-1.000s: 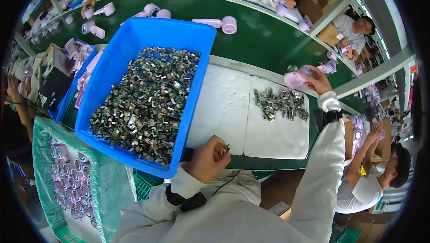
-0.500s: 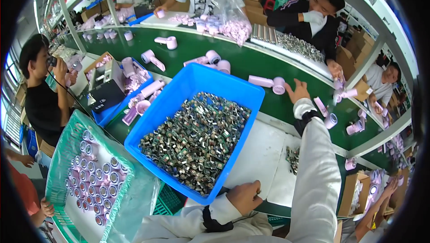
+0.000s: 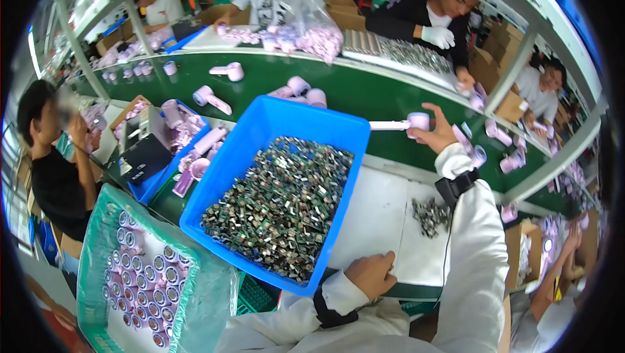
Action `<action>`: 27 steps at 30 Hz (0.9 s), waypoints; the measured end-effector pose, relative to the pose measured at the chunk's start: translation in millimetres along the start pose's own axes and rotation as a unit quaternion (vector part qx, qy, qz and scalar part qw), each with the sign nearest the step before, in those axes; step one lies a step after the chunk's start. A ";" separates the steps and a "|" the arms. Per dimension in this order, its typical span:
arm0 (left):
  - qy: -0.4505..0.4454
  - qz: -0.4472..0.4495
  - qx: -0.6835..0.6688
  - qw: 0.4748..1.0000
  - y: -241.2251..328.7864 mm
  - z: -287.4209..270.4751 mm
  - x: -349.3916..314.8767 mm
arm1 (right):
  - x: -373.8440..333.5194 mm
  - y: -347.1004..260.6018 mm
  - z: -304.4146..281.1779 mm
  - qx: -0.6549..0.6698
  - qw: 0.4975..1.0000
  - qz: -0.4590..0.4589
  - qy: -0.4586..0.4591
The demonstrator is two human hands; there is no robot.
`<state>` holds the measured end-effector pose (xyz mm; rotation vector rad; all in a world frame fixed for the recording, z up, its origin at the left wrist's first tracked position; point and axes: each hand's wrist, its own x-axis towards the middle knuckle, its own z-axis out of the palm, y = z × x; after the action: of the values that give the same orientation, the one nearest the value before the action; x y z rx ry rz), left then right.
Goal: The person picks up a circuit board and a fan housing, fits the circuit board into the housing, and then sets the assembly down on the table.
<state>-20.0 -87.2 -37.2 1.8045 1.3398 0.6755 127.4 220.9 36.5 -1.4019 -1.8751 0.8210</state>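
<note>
My right hand [image 3: 435, 130] reaches over the green belt, thumb and fingers round the round head of a pink handheld fan [image 3: 418, 120]. The fan's pale handle points left, toward the blue bin. Near the front edge of the white work surface, my left hand [image 3: 372, 276] is curled closed; whatever its fingers hold, if anything, is hidden. To its left, a blue bin [image 3: 190, 221] is heaped with small circuit boards [image 3: 280, 203]. A loose pile of similar boards [image 3: 431, 217] lies on the white surface [image 3: 371, 219] below my right forearm.
A green basket [image 3: 88, 288] lined with plastic holds several pink fans [image 3: 140, 275] at lower left. More fans lie along the green belt [image 3: 260, 79]. Co-workers sit across it, and a person in black [image 3: 62, 170] stands at left. White frame posts [image 3: 514, 76] rise beyond the belt.
My right hand has closed round the fan's head, and the fan's handle now shows a paler side. My left hand stays curled near the front edge. The whole view has shifted slightly.
</note>
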 end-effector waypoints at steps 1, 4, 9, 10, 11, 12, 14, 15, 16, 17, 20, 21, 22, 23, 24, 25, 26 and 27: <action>0.012 0.029 -0.031 0.999 -3.8 0.5 1.8 | -33.3 -23.7 -13.9 0.103 0.994 -0.011 -0.037; 0.044 0.026 -0.204 0.978 -12.7 -2.1 7.9 | -112.3 -28.1 -58.2 0.073 0.994 -0.048 -0.066; 0.139 0.046 -0.287 0.947 -6.7 -5.1 -2.6 | -243.3 9.5 -76.9 0.125 0.991 0.052 0.024; 0.118 0.043 -0.292 0.948 -6.6 -1.9 -0.4 | -261.1 19.6 -72.1 0.092 0.994 0.019 0.046; 0.138 0.052 -0.288 0.946 -7.5 0.6 0.4 | -278.2 28.5 -64.6 0.060 0.996 -0.016 0.065; 0.161 0.064 -0.280 0.944 -9.4 0.9 2.8 | -290.5 33.6 -57.0 0.030 0.995 -0.053 0.084; 0.172 0.077 -0.268 0.945 -5.5 3.5 3.6 | -305.4 37.4 -51.2 -0.012 0.994 -0.047 0.093; 0.145 0.100 -0.245 0.953 -0.5 3.9 3.1 | -310.5 38.3 -50.1 -0.056 0.993 -0.054 0.090; 0.118 0.124 -0.222 0.960 4.2 4.6 2.1 | -316.3 37.9 -47.9 -0.100 0.990 -0.060 0.085; 0.098 0.147 -0.199 0.964 7.2 7.2 2.9 | -318.6 33.3 -48.3 -0.097 0.990 -0.057 0.090; 0.088 0.176 -0.163 0.967 12.2 21.8 2.0 | -324.4 -5.5 -55.4 -0.372 0.908 -0.134 0.140; 0.085 0.189 -0.146 0.967 13.1 23.4 0.6 | -324.6 -16.2 -51.9 -0.367 0.910 -0.135 0.141; 0.079 0.188 -0.145 0.968 14.0 24.8 -0.1 | -327.3 -27.3 -47.0 -0.307 0.946 -0.048 0.097; 0.075 0.185 -0.145 0.969 14.7 25.6 1.0 | -328.6 -35.7 -42.2 -0.241 0.968 0.038 0.051; 0.072 0.181 -0.145 0.970 15.1 25.9 3.1 | -329.2 -38.0 -39.7 -0.172 0.978 0.121 0.004; 0.070 0.177 -0.145 0.971 15.1 25.8 5.7 | -328.3 -30.4 -36.5 -0.168 0.978 0.123 0.004; 0.070 0.175 -0.142 0.972 14.6 25.6 8.8 | -325.4 -15.9 -30.3 -0.187 0.980 0.068 0.009; 0.062 0.169 -0.148 0.972 14.2 23.6 9.4 | -320.9 -2.9 -22.9 -0.202 0.979 0.007 0.010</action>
<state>9.1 -86.6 -39.0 1.7805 0.9515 1.1254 214.1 -87.9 11.0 -1.6569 -2.0976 0.4409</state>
